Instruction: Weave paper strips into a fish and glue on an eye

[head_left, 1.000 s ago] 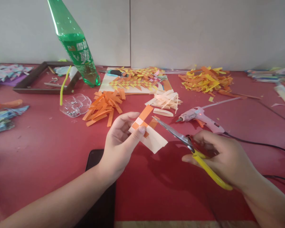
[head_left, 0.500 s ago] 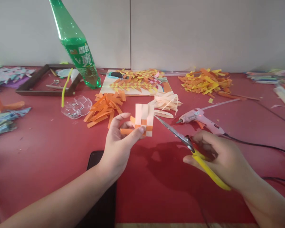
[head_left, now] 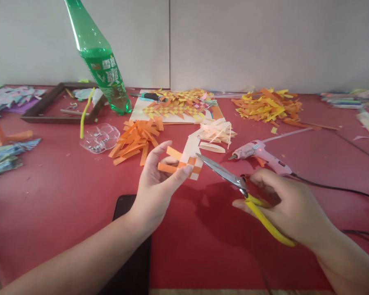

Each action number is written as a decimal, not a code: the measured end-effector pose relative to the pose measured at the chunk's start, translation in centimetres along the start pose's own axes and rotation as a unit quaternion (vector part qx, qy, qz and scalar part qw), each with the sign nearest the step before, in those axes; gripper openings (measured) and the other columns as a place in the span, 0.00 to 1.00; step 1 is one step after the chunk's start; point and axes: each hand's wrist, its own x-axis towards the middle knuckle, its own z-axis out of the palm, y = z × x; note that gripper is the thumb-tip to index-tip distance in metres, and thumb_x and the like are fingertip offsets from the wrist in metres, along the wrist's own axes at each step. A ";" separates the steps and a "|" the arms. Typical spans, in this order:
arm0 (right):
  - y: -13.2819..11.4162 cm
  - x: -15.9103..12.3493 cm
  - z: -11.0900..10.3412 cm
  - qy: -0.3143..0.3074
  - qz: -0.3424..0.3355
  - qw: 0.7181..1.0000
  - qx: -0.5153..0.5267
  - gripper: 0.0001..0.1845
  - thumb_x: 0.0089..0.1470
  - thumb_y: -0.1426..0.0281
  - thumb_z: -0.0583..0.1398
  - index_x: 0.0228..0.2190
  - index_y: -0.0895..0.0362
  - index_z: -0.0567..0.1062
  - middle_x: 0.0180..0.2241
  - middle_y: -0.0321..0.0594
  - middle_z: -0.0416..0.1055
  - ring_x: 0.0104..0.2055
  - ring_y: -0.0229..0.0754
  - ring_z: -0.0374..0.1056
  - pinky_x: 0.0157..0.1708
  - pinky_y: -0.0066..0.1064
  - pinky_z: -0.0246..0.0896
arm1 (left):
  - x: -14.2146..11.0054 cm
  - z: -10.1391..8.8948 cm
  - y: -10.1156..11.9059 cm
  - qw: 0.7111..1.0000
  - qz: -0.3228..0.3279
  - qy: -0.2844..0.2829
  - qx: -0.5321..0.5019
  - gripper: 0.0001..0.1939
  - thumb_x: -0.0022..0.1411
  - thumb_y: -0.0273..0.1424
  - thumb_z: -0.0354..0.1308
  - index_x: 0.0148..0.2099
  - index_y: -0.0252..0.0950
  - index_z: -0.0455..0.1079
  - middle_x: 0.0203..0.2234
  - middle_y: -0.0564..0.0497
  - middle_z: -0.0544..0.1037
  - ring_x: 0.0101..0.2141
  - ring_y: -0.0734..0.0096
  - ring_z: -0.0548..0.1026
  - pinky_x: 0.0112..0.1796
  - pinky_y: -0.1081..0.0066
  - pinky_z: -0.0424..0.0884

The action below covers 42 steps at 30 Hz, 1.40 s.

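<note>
Paper weave (head_left: 193, 162), orange and cream, at frame centre; pinched in left hand (head_left: 155, 188). Scissors (head_left: 230, 177), yellow-handled, gripped in right hand (head_left: 290, 209); tips at weave's right edge, contact unclear. Red worktop (head_left: 64, 196) beneath. Just above centre: orange strips (head_left: 137, 139), left; cream strips (head_left: 217, 131), right. Glue gun (head_left: 261, 153), right of centre. Green bottle (head_left: 101, 67), upper left.

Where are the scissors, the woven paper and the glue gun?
Scissors (head_left: 256, 211), head view: on the yellow handle.
Woven paper (head_left: 194, 163), head view: on its checks.
Glue gun (head_left: 263, 153), head view: on its body.
</note>
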 end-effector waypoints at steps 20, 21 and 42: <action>0.8 -0.3 0.3 0.015 -0.037 0.998 -0.058 0.23 0.44 0.47 0.64 0.28 0.50 0.62 0.18 0.33 0.63 0.19 0.40 0.57 0.21 0.33 0.53 | 0.0 0.2 0.3 1.000 -0.017 0.011 0.003 0.29 0.53 0.24 0.68 0.55 0.46 0.66 0.28 0.60 0.74 0.36 0.70 0.80 0.39 0.69 0.78; 0.8 -0.3 0.3 0.016 -0.039 0.997 -0.057 0.23 0.44 0.48 0.64 0.28 0.50 0.63 0.19 0.34 0.64 0.19 0.41 0.57 0.21 0.33 0.53 | 0.0 0.2 0.3 1.000 -0.018 0.013 -0.001 0.28 0.53 0.24 0.68 0.55 0.46 0.66 0.27 0.60 0.73 0.36 0.70 0.80 0.39 0.70 0.78; 1.3 0.0 0.3 0.117 -0.151 0.972 -0.136 0.19 0.51 0.51 0.59 0.31 0.52 0.65 0.21 0.37 0.68 0.20 0.43 0.66 0.23 0.33 0.54 | 0.1 0.0 0.3 0.998 -0.028 0.022 0.061 0.27 0.51 0.28 0.71 0.52 0.41 0.67 0.21 0.62 0.74 0.31 0.75 0.79 0.41 0.74 0.73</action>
